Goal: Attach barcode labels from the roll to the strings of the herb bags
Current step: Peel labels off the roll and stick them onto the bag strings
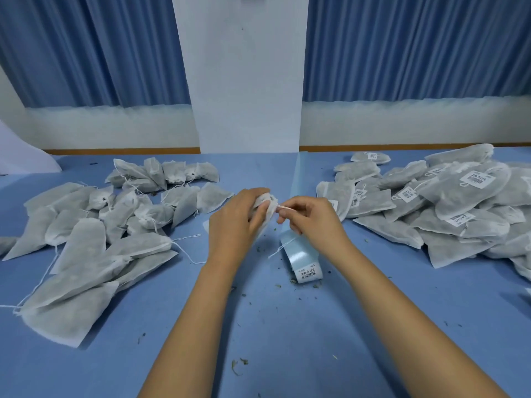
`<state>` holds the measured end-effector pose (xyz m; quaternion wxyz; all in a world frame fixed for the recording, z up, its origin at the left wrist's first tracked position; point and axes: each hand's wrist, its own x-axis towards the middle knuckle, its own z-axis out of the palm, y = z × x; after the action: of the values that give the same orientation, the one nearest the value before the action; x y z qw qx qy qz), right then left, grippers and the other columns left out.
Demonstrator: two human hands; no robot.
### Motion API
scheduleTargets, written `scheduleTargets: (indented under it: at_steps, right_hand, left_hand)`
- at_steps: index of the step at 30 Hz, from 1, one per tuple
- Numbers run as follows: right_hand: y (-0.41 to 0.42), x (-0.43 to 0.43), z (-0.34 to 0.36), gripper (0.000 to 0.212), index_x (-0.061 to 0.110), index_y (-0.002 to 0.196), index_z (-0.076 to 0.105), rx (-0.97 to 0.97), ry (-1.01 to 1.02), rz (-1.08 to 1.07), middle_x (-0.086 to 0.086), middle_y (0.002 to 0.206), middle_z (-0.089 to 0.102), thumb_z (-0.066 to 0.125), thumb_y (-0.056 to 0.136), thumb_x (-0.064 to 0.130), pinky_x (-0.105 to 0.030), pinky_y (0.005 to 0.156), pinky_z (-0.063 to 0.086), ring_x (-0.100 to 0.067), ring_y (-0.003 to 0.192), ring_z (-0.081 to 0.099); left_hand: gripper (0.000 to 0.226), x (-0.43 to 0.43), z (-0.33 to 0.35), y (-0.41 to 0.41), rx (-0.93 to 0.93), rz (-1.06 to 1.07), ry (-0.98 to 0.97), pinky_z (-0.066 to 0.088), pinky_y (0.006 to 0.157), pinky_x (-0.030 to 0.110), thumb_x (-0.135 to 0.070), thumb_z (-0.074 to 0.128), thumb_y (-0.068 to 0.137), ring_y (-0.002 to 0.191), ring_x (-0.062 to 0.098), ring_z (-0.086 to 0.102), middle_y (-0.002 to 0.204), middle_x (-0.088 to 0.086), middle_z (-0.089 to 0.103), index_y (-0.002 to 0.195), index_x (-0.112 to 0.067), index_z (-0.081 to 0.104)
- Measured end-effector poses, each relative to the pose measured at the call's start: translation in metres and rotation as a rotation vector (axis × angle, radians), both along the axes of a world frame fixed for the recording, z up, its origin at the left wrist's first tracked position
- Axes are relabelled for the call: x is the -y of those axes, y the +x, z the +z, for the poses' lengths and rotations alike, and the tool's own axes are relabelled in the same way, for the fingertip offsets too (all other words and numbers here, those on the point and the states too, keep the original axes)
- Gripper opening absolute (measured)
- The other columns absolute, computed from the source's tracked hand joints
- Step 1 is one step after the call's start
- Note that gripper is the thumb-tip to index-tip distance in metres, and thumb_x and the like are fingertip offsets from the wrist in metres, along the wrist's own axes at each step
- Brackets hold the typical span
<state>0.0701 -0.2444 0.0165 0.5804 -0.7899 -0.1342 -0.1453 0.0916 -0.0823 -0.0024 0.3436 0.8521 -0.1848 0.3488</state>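
The left hand [235,219] has its fingers curled round a small white bag [265,202], just above the middle of the blue table [287,340]. The hand hides most of the bag. The right hand [313,216] pinches the bag's thin string [283,207] between thumb and finger, with the other fingers bent. Just under this hand lies a shiny strip of labels [301,258]. Its print is too small to read. A pile of plain bags [86,239] lies on the left, and a pile of labelled bags [445,202] on the right.
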Motion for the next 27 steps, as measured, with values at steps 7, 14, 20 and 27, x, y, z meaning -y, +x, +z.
scheduleTargets:
  at_steps: [7, 14, 20, 27]
  right_hand:
    - [0.005, 0.011, -0.019, 0.009, 0.005, 0.078, 0.073, 0.042, -0.176, -0.079, 0.008, 0.054, 0.053, 0.068, 0.086, 0.007, -0.01, 0.055, 0.033, -0.002, 0.049, 0.043]
    - [0.007, 0.01, -0.018, 0.007, 0.002, 0.078, 0.074, 0.23, -0.275, -0.077, 0.003, 0.069, 0.068, 0.069, 0.083, 0.002, -0.017, 0.063, 0.044, -0.009, 0.063, 0.057]
    - [0.006, 0.017, -0.02, 0.009, 0.004, 0.076, 0.075, 0.304, -0.295, -0.163, 0.009, 0.057, 0.052, 0.069, 0.084, 0.003, -0.01, 0.056, 0.03, -0.002, 0.054, 0.044]
    - [0.006, 0.024, -0.023, 0.007, 0.004, 0.079, 0.075, 0.276, -0.174, -0.295, 0.013, 0.066, 0.061, 0.07, 0.082, 0.0, -0.009, 0.064, 0.039, 0.002, 0.061, 0.054]
  left_hand:
    - [0.026, -0.012, -0.02, 0.016, -0.042, 0.03, 0.16, 0.035, 0.085, 0.031, -0.007, 0.06, 0.09, 0.103, 0.02, 0.058, 0.104, -0.005, 0.07, 0.107, -0.023, 0.073]
    - [0.022, 0.005, -0.033, 0.014, -0.277, -0.375, 0.072, 0.034, 0.08, 0.013, -0.03, 0.058, 0.092, 0.081, -0.001, 0.053, 0.071, -0.02, 0.059, 0.078, -0.018, 0.069]
    - [0.012, -0.005, -0.026, 0.013, -0.342, -0.33, -0.195, 0.031, 0.049, 0.012, -0.031, 0.061, 0.086, 0.048, 0.003, 0.045, 0.059, -0.016, 0.058, 0.078, -0.04, 0.062]
    - [0.025, -0.012, -0.02, 0.004, -0.44, -0.356, -0.257, 0.036, 0.052, 0.024, -0.015, 0.069, 0.089, 0.045, 0.006, 0.04, 0.055, -0.011, 0.06, 0.071, -0.032, 0.066]
